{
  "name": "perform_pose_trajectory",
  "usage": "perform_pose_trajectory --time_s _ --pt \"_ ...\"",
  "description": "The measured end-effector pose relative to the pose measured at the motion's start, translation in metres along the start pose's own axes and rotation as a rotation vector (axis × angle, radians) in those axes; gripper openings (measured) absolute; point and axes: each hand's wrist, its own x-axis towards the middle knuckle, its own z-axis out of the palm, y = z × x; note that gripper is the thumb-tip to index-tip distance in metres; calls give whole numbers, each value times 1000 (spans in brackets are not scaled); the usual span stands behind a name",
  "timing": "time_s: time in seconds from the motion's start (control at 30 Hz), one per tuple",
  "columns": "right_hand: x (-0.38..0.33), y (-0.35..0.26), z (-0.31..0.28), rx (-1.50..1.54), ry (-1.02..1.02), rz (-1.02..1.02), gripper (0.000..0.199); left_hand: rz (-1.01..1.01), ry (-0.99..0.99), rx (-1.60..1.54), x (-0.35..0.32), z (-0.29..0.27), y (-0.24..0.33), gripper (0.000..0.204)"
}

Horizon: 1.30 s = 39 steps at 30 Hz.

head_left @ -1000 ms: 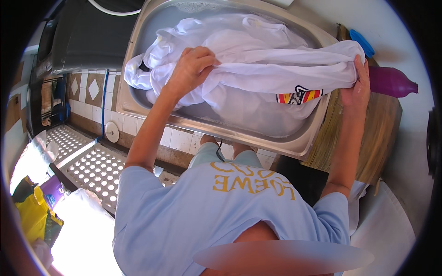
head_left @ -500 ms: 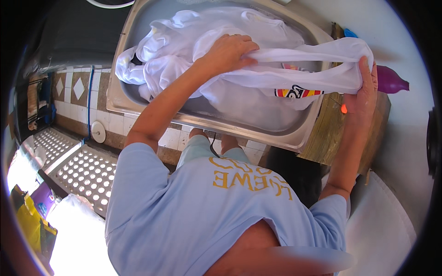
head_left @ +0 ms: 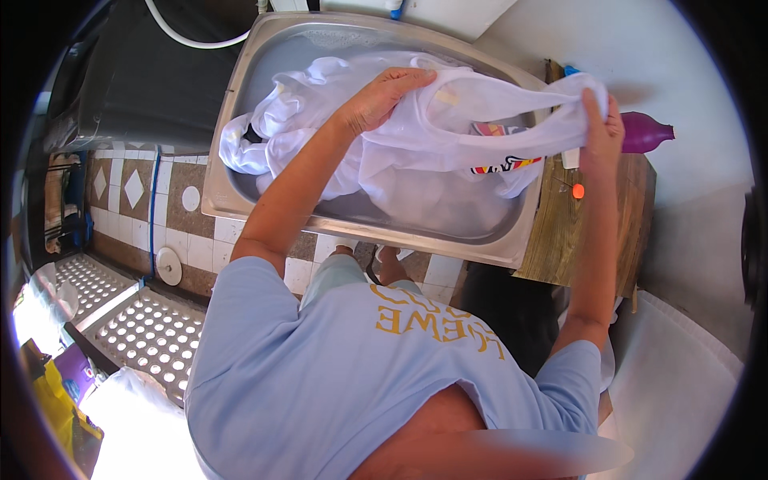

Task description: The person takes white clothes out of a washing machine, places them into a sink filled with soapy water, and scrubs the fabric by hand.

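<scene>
Both hands clenched on white shirt (head_left: 448, 152), stretched over metal sink (head_left: 240, 120): left hand (head_left: 384, 96) at 12, right hand (head_left: 600, 128) at 2. Risk: wet cloth likely drips or slips past the rim onto wooden counter (head_left: 560, 232). Purple bottle (head_left: 644, 132) at 3. Tiled floor (head_left: 120, 184) at 9.

Home laundry nook, steel sink (head_left: 240, 172), tiled wall (head_left: 128, 188), wet clothes (head_left: 416, 152)

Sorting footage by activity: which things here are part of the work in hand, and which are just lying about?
In use: white garment, steel sink, left hand, right hand.
Lying about: purple bottle, wooden board, white hose, yellow bag.
</scene>
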Motion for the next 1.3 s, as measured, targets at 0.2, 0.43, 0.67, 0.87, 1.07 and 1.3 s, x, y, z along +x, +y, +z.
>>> perform_pose_trajectory --time_s 0.2,0.43,0.67,0.87,1.07,1.3 --pt "-24 60 49 -1111 -164 -391 29 -58 132 -42 -8 -23 -30 45" --pt "-72 84 124 -217 -252 -161 23 -14 82 17 -10 -19 -22 45" --pt "-73 85 144 -364 -248 -366 24 63 13 -22 -10 -15 -19 43" --pt "-75 91 150 -440 -202 -344 22 93 86 497 -7 -28 -28 53" --pt "-81 124 152 -249 -208 -273 23 204 64 559 -4 -33 -25 61" --pt "-96 98 143 -406 -563 71 21 -28 -4 122 -5 -46 -10 55"
